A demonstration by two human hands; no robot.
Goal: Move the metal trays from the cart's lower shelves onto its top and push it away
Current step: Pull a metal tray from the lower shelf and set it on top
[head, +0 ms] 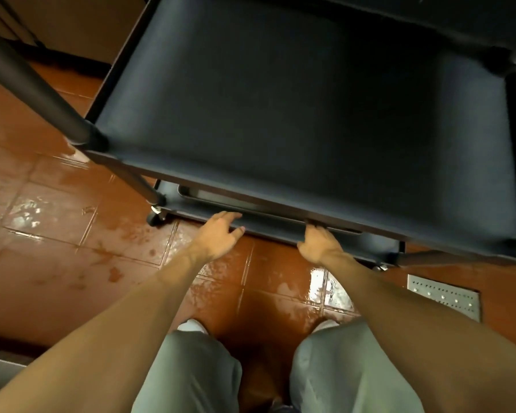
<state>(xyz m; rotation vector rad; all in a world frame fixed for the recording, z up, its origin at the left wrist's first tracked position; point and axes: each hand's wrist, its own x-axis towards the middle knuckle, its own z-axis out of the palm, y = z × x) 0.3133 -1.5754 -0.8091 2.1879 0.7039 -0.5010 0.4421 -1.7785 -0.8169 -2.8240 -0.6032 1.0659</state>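
Metal tray (221, 201) mostly hidden under cart (280, 114), left hand (218, 234) fingers spread, right hand (319, 242) fingertips hidden.

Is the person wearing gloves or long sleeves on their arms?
No. The left hand and right hand are bare, with no gloves, rings or watch showing. Both forearms are uncovered too, with no sleeves in view. Lower down you can see light grey-green trousers.
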